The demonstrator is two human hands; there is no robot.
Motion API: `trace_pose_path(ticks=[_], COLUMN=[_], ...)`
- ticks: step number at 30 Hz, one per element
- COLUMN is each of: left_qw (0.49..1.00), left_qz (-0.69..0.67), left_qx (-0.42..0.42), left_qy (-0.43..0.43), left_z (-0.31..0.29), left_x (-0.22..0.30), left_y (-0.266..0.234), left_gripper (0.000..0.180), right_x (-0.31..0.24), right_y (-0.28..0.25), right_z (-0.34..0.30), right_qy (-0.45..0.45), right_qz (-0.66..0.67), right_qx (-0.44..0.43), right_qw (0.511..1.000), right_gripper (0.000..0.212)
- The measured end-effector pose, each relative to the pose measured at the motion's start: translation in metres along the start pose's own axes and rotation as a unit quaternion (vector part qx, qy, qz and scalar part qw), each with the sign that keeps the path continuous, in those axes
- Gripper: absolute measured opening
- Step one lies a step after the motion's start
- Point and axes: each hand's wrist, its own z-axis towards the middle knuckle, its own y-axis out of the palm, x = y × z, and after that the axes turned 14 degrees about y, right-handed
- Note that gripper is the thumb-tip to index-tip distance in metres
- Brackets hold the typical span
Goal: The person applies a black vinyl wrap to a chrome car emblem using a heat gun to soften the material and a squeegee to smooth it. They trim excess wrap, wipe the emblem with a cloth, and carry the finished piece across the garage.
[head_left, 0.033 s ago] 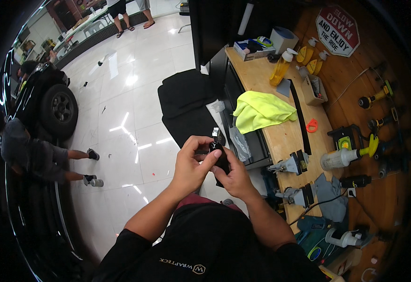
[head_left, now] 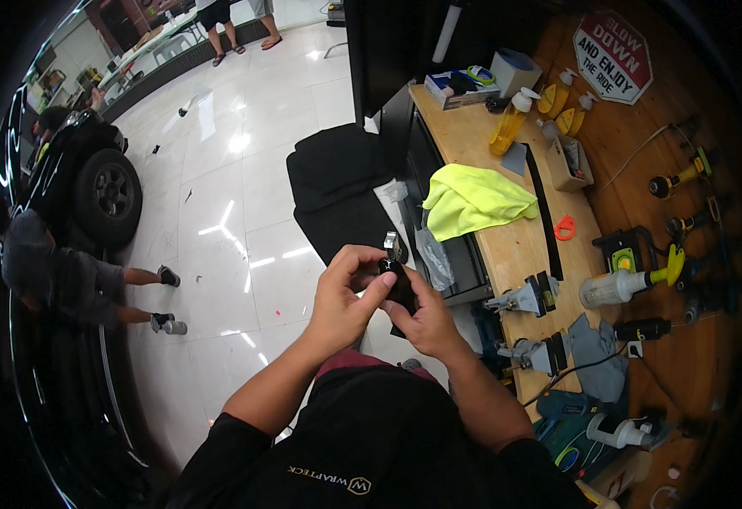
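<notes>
In front of my body, both hands hold a small glossy black piece with a shiny silver tip at its far end. My left hand grips it from the left, thumb pressed on its face. From the right and below, my right hand closes on the same piece, its thumb near the lower part. My fingers hide much of it, so its exact kind cannot be made out. Beyond my hands, black mats lie on the tiled floor.
A wooden workbench on the right carries a neon yellow cloth, grey clamps, a spray bottle and an orange ring-shaped tool. At left, a person stoops beside a black car with a large wheel.
</notes>
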Motion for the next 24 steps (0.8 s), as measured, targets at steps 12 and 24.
trace_pose_path(ticks=[12,24], left_qw=[0.995,0.919], left_qz=[-0.058,-0.304], left_qx=[-0.075,0.023], left_qy=[-0.038,-0.250], left_z=[-0.009,-0.030], left_x=[0.012,-0.014], left_y=[-0.048,-0.056], left_gripper=[0.009,0.008], right_x=[-0.005,-0.003], right_y=[-0.004,0.004], right_z=[0.004,0.000], right_qy=[-0.019,-0.062], right_qz=[-0.093,-0.186], right_qx=[-0.104,-0.117], right_qw=[0.990,0.974], right_gripper=[0.046,0.045])
